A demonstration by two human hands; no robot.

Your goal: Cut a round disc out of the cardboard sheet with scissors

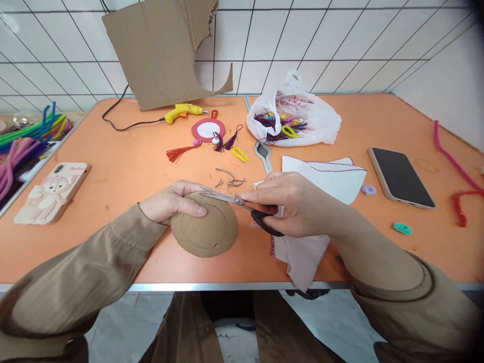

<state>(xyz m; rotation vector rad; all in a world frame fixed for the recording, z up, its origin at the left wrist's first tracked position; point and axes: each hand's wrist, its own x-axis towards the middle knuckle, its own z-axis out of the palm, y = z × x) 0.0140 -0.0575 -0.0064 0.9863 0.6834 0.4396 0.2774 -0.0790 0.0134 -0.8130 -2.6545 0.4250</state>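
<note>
A round cardboard disc [204, 232] with a smaller circle drawn inside it is held over the table's front part. My left hand [176, 202] grips its upper left edge, thumb on top and the other fingers mostly hidden beneath. My right hand [293, 204] holds a pair of scissors [237, 200] by its black handles. The blades point left and lie along the disc's top edge, close to my left thumb. Just beyond the blades lies a small heap of cardboard trimmings [231, 181]. A white cloth with dark red stitching [321, 174] lies under and beside my right hand.
At the back are a yellow glue gun [183, 113], a large cut cardboard sheet [159, 55], a red-rimmed disc [196, 131], tassels [230, 138] and a plastic bag [321, 123]. A cartoon phone case [53, 194] lies left, a phone [401, 177] right. Pipe cleaners [17, 161] fill the left edge.
</note>
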